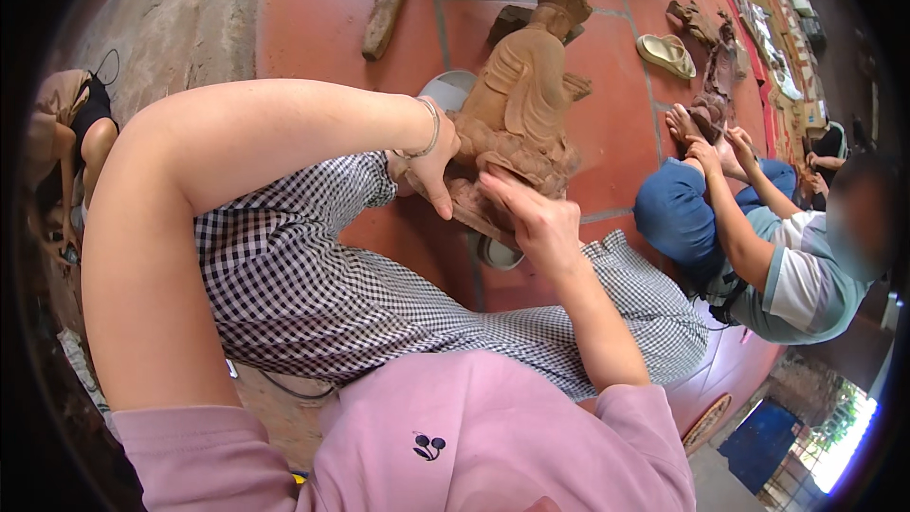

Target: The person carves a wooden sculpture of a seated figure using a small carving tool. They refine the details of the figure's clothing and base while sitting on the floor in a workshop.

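While the left hand (pixel 428 163) grips the base of the carved figure (pixel 519 100) from the left side, thumb pointing down along its lower edge, the right hand (pixel 533 216) lies against the base from below and in front, fingers stretched flat over the carved folds. Both hands are thus closed on or pressed to the same piece; whether the right hand holds a tool cannot be told. A bracelet (pixel 428 133) circles the left wrist. The figure is reddish-brown wood, a seated form with a head leaning to the upper right, and it rests tilted over the person's lap, above knees in checked trousers (pixel 313 275). Under it a pale sandal (pixel 447 90) shows behind and another (pixel 498 251) below, both on the red tiled floor (pixel 313 19). A wooden stick (pixel 387 5) lies on the tiles well above. To the right a second person in blue trousers (pixel 673 218) sits cross-legged, their hands on a darker carving (pixel 709 109). A beige slipper (pixel 665 54) lies near that carving. At the left rim another person (pixel 71 128) is partly seen.
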Available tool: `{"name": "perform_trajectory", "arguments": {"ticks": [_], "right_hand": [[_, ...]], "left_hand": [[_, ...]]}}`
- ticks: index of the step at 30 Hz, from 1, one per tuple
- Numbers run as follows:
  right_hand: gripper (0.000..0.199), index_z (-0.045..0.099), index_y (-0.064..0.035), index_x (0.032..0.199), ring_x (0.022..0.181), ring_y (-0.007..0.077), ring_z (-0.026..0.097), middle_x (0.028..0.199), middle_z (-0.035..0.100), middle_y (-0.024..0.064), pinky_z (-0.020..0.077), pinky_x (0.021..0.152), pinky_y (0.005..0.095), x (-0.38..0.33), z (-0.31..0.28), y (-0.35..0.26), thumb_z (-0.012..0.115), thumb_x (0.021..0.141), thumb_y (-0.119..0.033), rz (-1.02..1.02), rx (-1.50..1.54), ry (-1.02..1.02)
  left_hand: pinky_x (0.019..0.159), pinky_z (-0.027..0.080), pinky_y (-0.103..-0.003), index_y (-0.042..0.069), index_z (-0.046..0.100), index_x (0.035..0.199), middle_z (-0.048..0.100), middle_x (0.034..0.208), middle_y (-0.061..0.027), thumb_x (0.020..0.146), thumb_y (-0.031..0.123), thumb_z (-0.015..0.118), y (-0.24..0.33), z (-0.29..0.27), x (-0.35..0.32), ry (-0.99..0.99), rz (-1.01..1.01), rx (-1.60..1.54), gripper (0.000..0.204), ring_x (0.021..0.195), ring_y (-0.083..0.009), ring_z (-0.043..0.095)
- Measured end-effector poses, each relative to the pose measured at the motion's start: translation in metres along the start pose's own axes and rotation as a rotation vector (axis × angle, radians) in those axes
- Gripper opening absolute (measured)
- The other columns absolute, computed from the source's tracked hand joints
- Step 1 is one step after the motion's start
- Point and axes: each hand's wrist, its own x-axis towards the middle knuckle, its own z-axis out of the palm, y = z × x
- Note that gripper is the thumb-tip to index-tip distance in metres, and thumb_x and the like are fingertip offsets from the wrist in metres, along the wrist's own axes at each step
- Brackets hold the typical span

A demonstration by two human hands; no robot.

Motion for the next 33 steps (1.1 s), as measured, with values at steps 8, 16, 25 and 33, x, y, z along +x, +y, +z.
{"name": "perform_trajectory", "arguments": {"ticks": [8,16,25,33], "right_hand": [[0.048,0.073,-0.0198,0.123,0.088,0.0192,0.075,0.122,0.073,0.0032,0.0604,0.067,0.0297,-0.001,-0.008,-0.008,0.064,0.082,0.002,0.012,0.099,0.139],[0.05,0.073,-0.02,0.123,0.096,0.0211,0.074,0.123,0.073,0.003,0.0606,0.075,0.0301,-0.024,-0.006,0.001,0.063,0.081,0.003,0.19,0.11,-0.012],[0.044,0.071,-0.011,0.124,0.102,0.0278,0.073,0.121,0.073,0.0105,0.0592,0.087,0.0337,0.006,0.009,0.001,0.06,0.085,0.006,0.247,0.238,0.24],[0.038,0.072,-0.0077,0.122,0.097,0.027,0.074,0.112,0.076,0.0111,0.0574,0.085,0.0334,-0.027,-0.007,-0.031,0.062,0.087,0.004,0.364,0.251,0.206]], "left_hand": [[0.087,0.055,-0.039,0.001,0.076,0.105,0.075,0.102,-0.016,0.063,0.1,0.05,0.001,0.001,0.005,-0.031,0.033,-0.026,0.111,0.102,-0.029,0.072],[0.087,0.055,-0.04,0.001,0.076,0.106,0.075,0.105,-0.0158,0.062,0.101,0.05,0.001,0.002,0.004,-0.018,0.01,-0.002,0.112,0.103,-0.0291,0.071],[0.087,0.055,-0.04,0.0,0.076,0.106,0.074,0.106,-0.0162,0.063,0.101,0.049,0.002,-0.002,0.004,-0.014,0.019,0.014,0.113,0.103,-0.0291,0.071],[0.087,0.055,-0.04,0.0,0.076,0.106,0.074,0.108,-0.0161,0.062,0.102,0.049,0.0,0.002,0.002,-0.041,-0.003,0.001,0.114,0.105,-0.0282,0.071]]}}
